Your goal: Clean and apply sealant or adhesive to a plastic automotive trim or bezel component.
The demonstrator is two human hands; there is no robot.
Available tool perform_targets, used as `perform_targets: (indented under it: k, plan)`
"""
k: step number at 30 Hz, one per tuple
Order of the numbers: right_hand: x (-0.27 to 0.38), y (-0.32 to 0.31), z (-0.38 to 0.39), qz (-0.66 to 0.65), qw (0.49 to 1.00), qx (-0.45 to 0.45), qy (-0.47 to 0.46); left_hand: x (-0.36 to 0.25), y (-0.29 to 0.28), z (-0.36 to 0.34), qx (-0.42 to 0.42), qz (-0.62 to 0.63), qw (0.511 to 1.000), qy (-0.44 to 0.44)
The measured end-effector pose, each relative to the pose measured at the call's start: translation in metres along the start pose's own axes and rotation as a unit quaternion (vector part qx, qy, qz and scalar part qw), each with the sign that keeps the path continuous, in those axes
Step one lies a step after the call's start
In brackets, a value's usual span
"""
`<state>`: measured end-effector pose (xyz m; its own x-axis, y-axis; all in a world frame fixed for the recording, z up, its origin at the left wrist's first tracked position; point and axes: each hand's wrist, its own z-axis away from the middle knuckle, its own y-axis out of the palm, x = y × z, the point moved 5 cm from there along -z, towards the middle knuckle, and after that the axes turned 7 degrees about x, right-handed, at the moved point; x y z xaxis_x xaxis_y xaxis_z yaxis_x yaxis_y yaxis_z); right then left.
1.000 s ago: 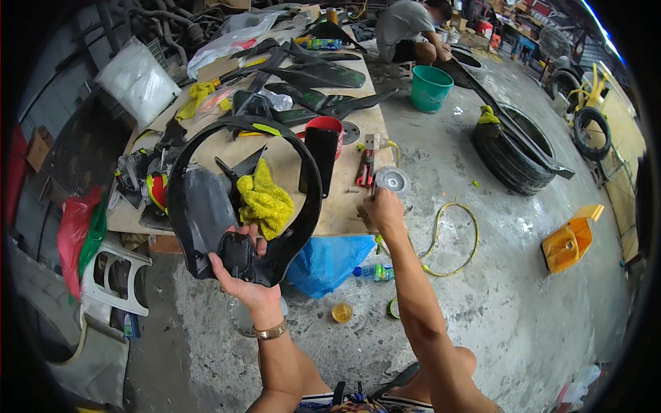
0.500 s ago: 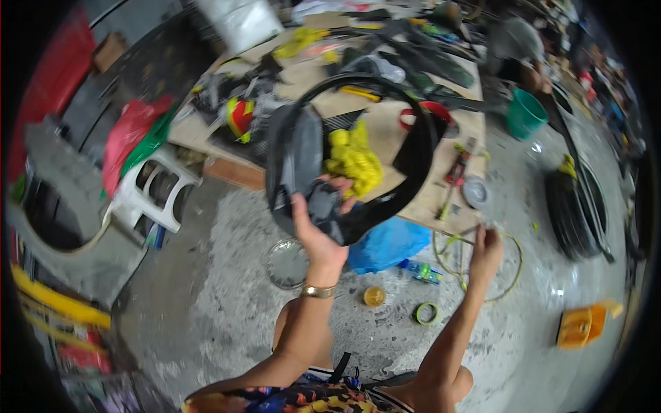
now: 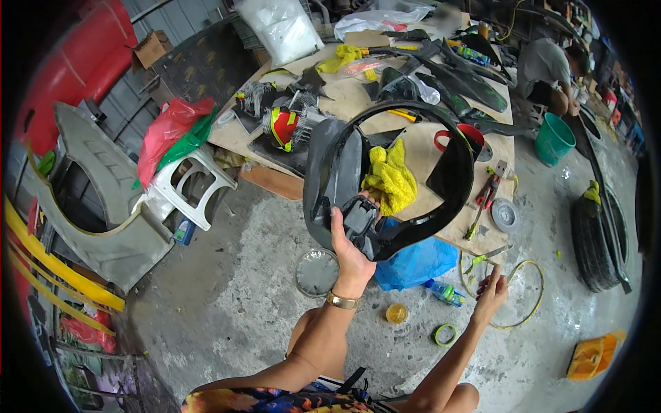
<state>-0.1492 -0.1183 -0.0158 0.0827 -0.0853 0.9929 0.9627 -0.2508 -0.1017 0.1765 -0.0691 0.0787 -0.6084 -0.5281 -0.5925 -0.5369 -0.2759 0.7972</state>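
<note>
My left hand (image 3: 352, 260) is closed round the lower left of a black plastic ring-shaped trim part (image 3: 463, 186), raised in front of me. The part has a wide opening and a broad dark grey panel on its left side; my thumb lies in front, the other fingers partly behind it. Lower right, my right hand (image 3: 491, 297) is near the table corner, index finger stretched up and other fingers loosely bent. Just beyond its fingertips is a cutter knife (image 3: 480, 259) with a yellow-green handle, at the table's edge. Through the ring shows a crumpled yellow cloth (image 3: 394, 180).
The wooden table (image 3: 430, 212) bears dark plastic parts, red-handled pliers (image 3: 487, 193) and a round grey lid (image 3: 506, 215). Below it are a blue bag (image 3: 416, 265), a bottle (image 3: 446, 293) and a green tape roll (image 3: 445, 335). A white stool (image 3: 186, 182) stands left; a person (image 3: 544, 69) crouches far right.
The whole scene has shifted down and to the right, and is sharper. My right hand has drawn back slightly from the table corner. My left hand still grips the ring-shaped trim part.
</note>
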Motion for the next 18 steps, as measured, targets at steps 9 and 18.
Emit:
perform_targets:
  k: [9, 18]
  plan:
    - [0.046, 0.017, 0.016, -0.036, 0.984, 0.016, -0.175, -0.012, 0.006, 0.01, 0.039, -0.015, 0.999, 0.016]
    - [0.056, 0.027, 0.038, -0.085, 0.983, 0.04, -0.16, -0.023, 0.001, 0.033, 0.096, -0.175, 0.976, 0.089]
